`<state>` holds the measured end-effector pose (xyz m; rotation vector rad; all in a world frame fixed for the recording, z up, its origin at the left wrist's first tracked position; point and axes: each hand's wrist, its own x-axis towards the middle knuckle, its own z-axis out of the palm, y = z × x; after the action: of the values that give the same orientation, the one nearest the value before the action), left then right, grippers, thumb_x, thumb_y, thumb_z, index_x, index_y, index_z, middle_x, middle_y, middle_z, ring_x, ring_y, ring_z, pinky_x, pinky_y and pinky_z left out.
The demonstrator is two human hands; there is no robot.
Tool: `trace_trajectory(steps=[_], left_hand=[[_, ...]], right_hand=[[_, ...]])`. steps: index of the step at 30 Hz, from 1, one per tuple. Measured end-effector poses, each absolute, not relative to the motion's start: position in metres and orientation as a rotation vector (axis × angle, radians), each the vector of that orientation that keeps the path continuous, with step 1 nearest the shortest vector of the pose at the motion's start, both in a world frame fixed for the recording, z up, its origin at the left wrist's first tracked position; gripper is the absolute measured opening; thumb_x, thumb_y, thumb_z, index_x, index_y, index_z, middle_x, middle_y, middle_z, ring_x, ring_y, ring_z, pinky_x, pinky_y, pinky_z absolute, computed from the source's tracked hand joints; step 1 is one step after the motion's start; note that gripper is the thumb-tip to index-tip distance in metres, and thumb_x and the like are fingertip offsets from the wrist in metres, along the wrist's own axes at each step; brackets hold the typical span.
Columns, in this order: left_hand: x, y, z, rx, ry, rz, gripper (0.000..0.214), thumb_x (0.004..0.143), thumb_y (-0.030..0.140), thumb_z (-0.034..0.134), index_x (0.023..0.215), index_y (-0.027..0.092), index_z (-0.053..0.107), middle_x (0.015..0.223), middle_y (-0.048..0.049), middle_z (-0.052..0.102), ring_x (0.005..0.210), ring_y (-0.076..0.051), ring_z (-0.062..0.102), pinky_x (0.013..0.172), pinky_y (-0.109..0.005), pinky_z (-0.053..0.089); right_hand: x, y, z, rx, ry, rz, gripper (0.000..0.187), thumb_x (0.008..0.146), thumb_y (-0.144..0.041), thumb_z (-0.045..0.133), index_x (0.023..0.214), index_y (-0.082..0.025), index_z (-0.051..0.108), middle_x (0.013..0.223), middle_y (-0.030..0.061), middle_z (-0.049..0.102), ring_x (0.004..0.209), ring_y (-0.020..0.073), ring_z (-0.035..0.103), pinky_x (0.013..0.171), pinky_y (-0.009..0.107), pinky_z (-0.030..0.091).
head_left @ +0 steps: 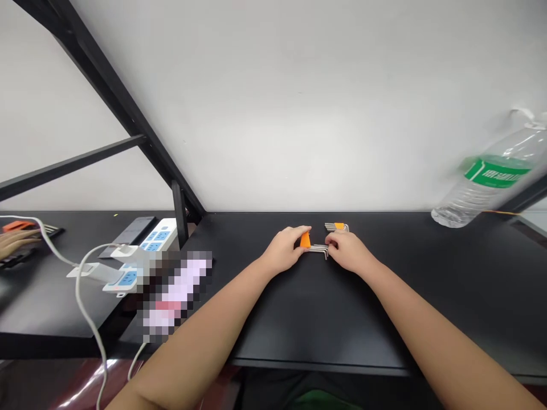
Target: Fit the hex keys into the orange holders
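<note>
On the black table my left hand is closed around the orange holder of a set of metal hex keys. Their silver shafts stick out to the right. My right hand pinches those shafts at their right end. A second hex key set with an orange holder lies just behind my right hand, close to the wall.
A clear water bottle with a green label stands at the far right. A white power strip with cables lies on the left table beside a black frame post. Another person's hand shows at the left edge.
</note>
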<state>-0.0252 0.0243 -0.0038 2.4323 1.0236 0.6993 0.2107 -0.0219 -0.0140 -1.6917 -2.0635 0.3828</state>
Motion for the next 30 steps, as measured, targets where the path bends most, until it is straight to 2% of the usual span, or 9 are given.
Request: trace_trajectory(steps=[5,11,14,19,23,30], left_hand=[[-0.024,0.021,-0.002,2.410,1.004,0.730,0.060,0.085,0.020,0.077,0.142,0.027,0.058,0.130,-0.0053,0.070,0.112,-0.023,0.066,0.102,-0.040,0.054],[-0.019,0.011,0.006,2.369,0.930,0.782,0.061,0.081,0.020,0.080,0.139,0.025,0.060,0.121,-0.0056,0.072,0.100,-0.021,0.066,0.095,-0.038,0.056],[-0.017,0.007,0.010,2.336,0.907,0.773,0.059,0.083,0.020,0.079,0.138,0.027,0.060,0.119,-0.0048,0.072,0.099,-0.021,0.066,0.092,-0.036,0.056],[-0.016,0.008,0.010,2.406,0.879,0.701,0.055,0.086,0.020,0.075,0.138,0.028,0.059,0.121,-0.0031,0.073,0.098,-0.021,0.064,0.093,-0.038,0.054],[-0.018,0.012,0.008,2.494,0.941,0.656,0.056,0.088,0.021,0.072,0.142,0.025,0.056,0.128,-0.0058,0.070,0.103,-0.023,0.064,0.097,-0.040,0.052],[-0.020,0.015,0.002,2.534,0.998,0.591,0.058,0.088,0.023,0.073,0.144,0.027,0.056,0.128,-0.0064,0.071,0.109,-0.026,0.064,0.097,-0.042,0.053]], right_hand=[[0.206,-0.027,-0.013,-1.633,-2.014,0.298,0.020,0.087,-0.011,0.054,0.093,-0.021,0.069,0.101,0.0070,0.066,0.085,0.0190,0.061,0.077,0.033,0.046],[0.192,-0.031,0.002,-1.268,-1.931,0.400,0.010,0.092,-0.019,0.054,0.092,-0.022,0.063,0.089,0.0035,0.067,0.078,0.0181,0.061,0.073,0.032,0.048],[0.183,-0.030,0.002,-1.256,-1.849,0.403,0.011,0.094,-0.021,0.051,0.091,-0.023,0.062,0.088,0.0034,0.069,0.076,0.0186,0.062,0.071,0.032,0.048],[0.177,-0.030,-0.003,-1.330,-1.810,0.368,0.010,0.083,-0.015,0.053,0.085,-0.022,0.059,0.080,0.0012,0.065,0.069,0.0174,0.060,0.066,0.030,0.046],[0.184,-0.027,-0.002,-1.444,-1.763,0.358,0.010,0.075,-0.015,0.054,0.080,-0.023,0.058,0.070,-0.0020,0.062,0.062,0.0164,0.057,0.063,0.029,0.044],[0.197,-0.024,-0.002,-1.608,-1.746,0.521,0.008,0.070,-0.017,0.055,0.072,-0.024,0.058,0.065,-0.0021,0.065,0.062,0.0179,0.060,0.064,0.031,0.045]])
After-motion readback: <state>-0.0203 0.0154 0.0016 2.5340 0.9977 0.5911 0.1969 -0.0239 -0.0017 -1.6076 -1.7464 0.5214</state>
